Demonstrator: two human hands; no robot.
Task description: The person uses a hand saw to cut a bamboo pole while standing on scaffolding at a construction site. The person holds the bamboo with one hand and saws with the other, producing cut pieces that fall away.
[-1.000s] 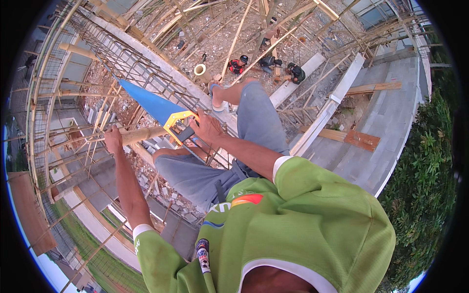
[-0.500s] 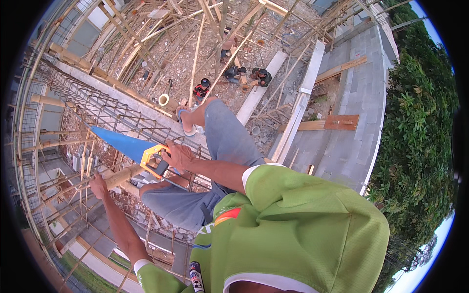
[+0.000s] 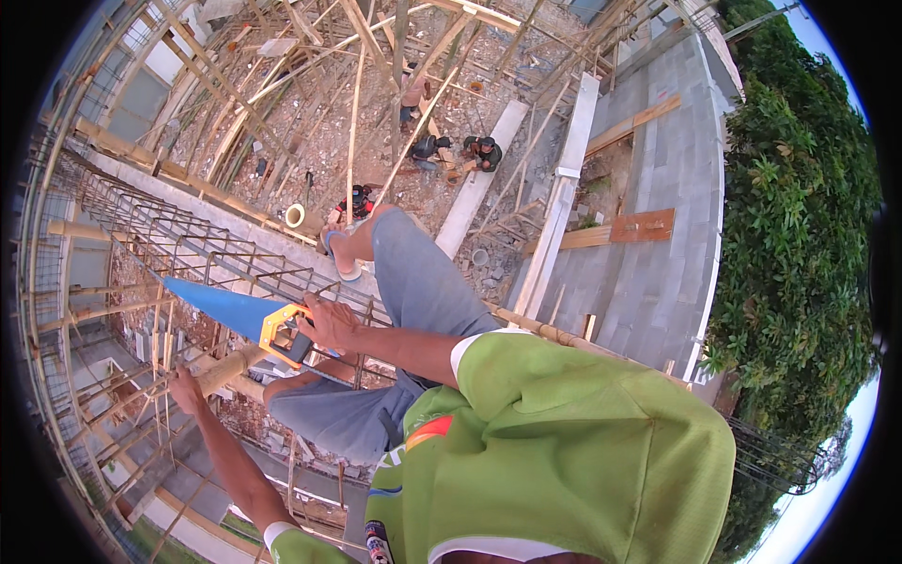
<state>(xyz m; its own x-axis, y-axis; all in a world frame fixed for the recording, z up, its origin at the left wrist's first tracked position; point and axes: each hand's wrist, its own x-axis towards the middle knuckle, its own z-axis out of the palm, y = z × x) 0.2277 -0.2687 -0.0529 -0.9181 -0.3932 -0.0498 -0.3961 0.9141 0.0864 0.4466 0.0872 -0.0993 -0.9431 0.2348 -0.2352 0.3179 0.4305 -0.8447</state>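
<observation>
Pointing lengthwise leftward, gripped saw (image 3: 224, 309) fills right hand (image 3: 329, 322); left hand (image 3: 187, 389) seemingly clasps bamboo (image 3: 229, 368).

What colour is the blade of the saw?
The saw blade is blue, seen best in the head view.

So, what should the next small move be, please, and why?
I'd perhaps draw the blue-bladed, yellow-handled saw slightly back: the right hand grips it, handle beside the round, tan, bamboo-like pole, blade reaching beyond, and the left hand is at the pole's end.
</observation>
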